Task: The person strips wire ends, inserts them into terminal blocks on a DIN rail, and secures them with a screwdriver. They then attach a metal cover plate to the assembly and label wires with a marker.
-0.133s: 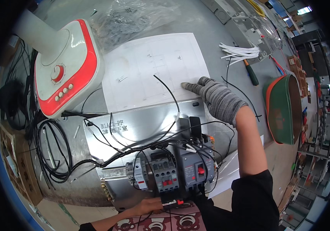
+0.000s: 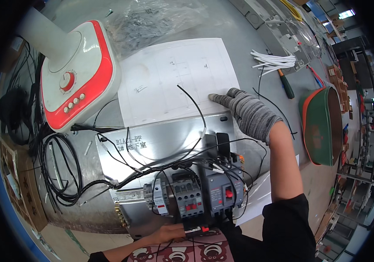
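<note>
My right hand [image 2: 254, 114], in a grey knit glove, reaches over the white paper drawing [image 2: 165, 83]. Its index finger is stretched out, the tip on or just above the sheet, and it holds nothing. Below the sheet lies a metal mounting plate [image 2: 108, 165] carrying a small grey breaker [image 2: 160, 201], a contactor [image 2: 188, 201] and a larger breaker [image 2: 222, 192] with a red switch. A bundle of black wires [image 2: 141, 175] crosses it. My bare left hand [image 2: 169, 234] is closed at the near edge, on a black piece with a red part [image 2: 195, 229]; its fingertips are hidden.
At the left stands a white and red fan base [image 2: 77, 87], with a coil of black cable [image 2: 60, 198] nearer me. Clear plastic wrap [image 2: 152, 22] lies at the back. To the right are white wires [image 2: 274, 61], a green-handled screwdriver [image 2: 285, 85] and a green bin [image 2: 318, 126].
</note>
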{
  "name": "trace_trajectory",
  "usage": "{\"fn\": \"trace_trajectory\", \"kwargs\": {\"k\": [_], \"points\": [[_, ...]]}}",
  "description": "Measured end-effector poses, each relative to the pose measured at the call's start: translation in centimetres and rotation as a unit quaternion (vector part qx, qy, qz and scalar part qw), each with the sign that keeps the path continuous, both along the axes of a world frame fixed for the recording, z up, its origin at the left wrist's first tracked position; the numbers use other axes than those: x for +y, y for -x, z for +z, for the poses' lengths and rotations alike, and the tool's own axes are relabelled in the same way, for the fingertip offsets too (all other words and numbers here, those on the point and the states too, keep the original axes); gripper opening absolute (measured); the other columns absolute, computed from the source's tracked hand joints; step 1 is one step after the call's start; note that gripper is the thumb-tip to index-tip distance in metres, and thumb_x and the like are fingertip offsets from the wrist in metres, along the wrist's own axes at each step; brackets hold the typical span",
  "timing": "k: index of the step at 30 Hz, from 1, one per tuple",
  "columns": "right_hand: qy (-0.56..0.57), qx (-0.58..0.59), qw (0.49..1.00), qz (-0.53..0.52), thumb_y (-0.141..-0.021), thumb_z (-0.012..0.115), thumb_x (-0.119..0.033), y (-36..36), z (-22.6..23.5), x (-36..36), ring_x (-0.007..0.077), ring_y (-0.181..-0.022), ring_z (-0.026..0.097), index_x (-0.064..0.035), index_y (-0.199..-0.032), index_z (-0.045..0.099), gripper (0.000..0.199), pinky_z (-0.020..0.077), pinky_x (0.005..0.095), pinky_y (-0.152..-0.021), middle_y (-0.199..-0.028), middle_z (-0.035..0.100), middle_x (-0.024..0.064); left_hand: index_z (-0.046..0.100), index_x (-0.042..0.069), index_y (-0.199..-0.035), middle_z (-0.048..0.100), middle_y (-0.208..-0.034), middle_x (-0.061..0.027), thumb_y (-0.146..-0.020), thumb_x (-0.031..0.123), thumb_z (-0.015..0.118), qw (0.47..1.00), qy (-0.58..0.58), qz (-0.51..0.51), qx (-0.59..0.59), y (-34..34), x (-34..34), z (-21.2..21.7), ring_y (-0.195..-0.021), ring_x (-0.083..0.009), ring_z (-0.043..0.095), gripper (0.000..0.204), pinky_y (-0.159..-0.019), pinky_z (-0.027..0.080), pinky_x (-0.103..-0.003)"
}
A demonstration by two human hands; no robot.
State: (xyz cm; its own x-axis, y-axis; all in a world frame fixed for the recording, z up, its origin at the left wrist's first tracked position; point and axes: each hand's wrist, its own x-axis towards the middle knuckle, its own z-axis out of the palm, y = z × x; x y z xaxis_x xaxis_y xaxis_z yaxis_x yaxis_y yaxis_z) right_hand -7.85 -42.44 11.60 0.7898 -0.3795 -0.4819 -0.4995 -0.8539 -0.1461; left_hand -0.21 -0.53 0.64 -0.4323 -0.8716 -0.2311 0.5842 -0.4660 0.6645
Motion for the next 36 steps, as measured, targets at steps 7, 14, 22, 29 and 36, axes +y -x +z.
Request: {"fn": "trace_trajectory", "kwargs": {"k": [7,14,22,29,36], "points": [[-0.007,0.055,0.998,0.041,-0.079,0.055,0.007,-2.4,0.9,1.0,0.0284,-0.111,0.057,-0.0242,-0.140,0.046,0.069,0.0458,0.0376,-0.100,-0.121,0.054,0.0120,0.059,-0.005,-0.113,0.060,-0.106,-0.0124,-0.088,-0.005,0.055,0.995,0.017,-0.009,-0.100,-0.4,-1.5,1.4,-0.080,-0.0166,0.064,0.026,-0.067,0.055,-0.024],[-0.058,-0.020,0.997,0.042,-0.072,0.049,0.014,-3.3,-1.3,0.9,0.0302,-0.102,0.059,-0.0270,-0.143,0.042,0.083,0.0488,0.0375,-0.094,-0.119,0.055,0.0127,0.059,-0.005,-0.113,0.060,-0.115,-0.0160,-0.085,-0.005,0.057,0.960,0.191,0.058,-0.196,0.1,-1.2,0.5,-0.085,-0.0199,0.067,0.028,-0.071,0.057,-0.025],[-0.048,-0.054,0.997,0.039,-0.072,0.050,0.014,-3.1,-2.3,0.7,0.0318,-0.102,0.059,-0.0249,-0.145,0.039,0.083,0.0471,0.0374,-0.096,-0.118,0.056,0.0149,0.061,-0.006,-0.112,0.058,-0.122,-0.0183,-0.084,-0.006,0.059,0.963,0.190,0.019,-0.193,-0.6,-1.9,1.2,-0.086,-0.0204,0.068,0.028,-0.071,0.058,-0.025],[-0.049,-0.057,0.996,0.038,-0.072,0.050,0.014,-3.9,0.0,1.7,0.0324,-0.100,0.060,-0.0269,-0.144,0.041,0.083,0.0490,0.0381,-0.093,-0.118,0.056,0.0150,0.063,-0.006,-0.109,0.056,-0.127,-0.0212,-0.082,-0.006,0.061,0.960,0.202,0.056,-0.185,0.2,-1.1,0.1,-0.090,-0.0217,0.068,0.027,-0.072,0.059,-0.026],[-0.049,-0.080,0.995,0.030,-0.072,0.048,0.015,-3.1,-2.0,1.0,0.0329,-0.100,0.060,-0.0269,-0.143,0.042,0.083,0.0495,0.0380,-0.092,-0.116,0.056,0.0151,0.063,-0.005,-0.112,0.055,-0.129,-0.0205,-0.082,-0.007,0.061,0.955,0.219,0.080,-0.184,0.1,-1.7,0.6,-0.095,-0.0235,0.067,0.031,-0.074,0.059,-0.027]]}}
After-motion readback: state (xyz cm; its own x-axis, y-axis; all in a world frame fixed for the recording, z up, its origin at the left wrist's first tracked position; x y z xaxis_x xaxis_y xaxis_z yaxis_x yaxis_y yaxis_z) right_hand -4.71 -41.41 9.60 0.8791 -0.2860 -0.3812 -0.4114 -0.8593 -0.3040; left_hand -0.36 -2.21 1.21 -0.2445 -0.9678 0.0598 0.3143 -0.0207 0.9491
